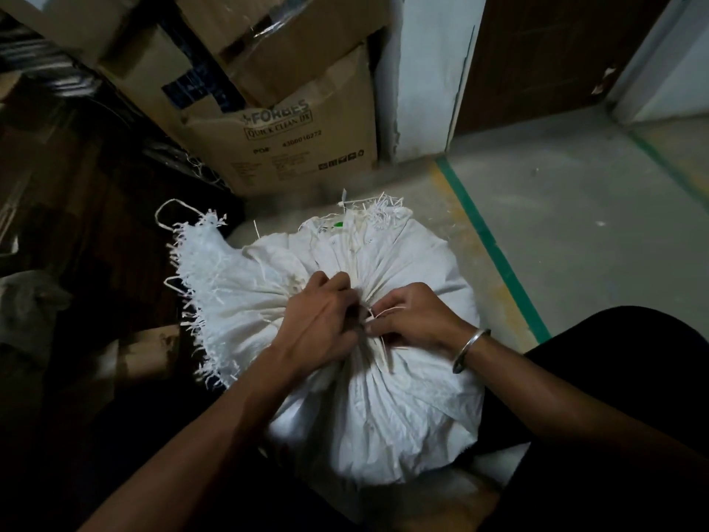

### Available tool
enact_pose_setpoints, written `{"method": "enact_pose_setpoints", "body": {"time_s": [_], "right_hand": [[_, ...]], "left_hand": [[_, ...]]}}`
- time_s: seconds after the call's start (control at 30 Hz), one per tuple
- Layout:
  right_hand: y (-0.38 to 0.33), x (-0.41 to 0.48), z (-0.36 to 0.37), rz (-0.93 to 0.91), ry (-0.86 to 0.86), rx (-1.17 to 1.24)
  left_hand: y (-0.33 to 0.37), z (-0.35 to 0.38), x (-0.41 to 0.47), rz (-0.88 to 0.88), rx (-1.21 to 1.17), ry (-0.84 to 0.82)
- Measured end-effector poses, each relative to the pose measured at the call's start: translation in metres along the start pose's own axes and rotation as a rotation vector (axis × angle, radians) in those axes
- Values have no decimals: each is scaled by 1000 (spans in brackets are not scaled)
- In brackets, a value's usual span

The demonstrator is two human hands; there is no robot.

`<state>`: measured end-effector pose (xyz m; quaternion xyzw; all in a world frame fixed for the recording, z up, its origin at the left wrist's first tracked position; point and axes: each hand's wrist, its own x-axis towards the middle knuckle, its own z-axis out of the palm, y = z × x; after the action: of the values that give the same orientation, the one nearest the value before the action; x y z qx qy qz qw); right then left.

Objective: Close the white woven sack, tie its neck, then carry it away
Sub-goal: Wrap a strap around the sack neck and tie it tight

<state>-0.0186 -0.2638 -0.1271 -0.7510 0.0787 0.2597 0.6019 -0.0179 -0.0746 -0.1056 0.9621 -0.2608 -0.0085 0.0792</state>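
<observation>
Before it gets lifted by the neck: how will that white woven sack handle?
Probably floppy: the white woven sack bulges and creases under the gathered neck, so it should sag and swing.
Likely bulky, perhaps heavy; it looks stuffed full, though contents are hidden.
Frayed mouth may shed strands. Left hand and right hand pinch a thin tie strip, which may slip.

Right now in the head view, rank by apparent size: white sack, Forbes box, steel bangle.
1. white sack, nearest the camera, so its lead over the box is unsure.
2. Forbes box.
3. steel bangle.
</observation>
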Motion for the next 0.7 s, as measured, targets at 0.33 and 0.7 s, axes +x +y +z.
{"method": "enact_pose_setpoints", "body": {"time_s": [0.33,0.7], "right_hand": [[4,-5,5,-96,35,-48],[0,-20,11,-471,225,-779]], "left_hand": [[15,5,-1,-219,-126,-228],[0,26,-15,-151,-110,-56]]}}
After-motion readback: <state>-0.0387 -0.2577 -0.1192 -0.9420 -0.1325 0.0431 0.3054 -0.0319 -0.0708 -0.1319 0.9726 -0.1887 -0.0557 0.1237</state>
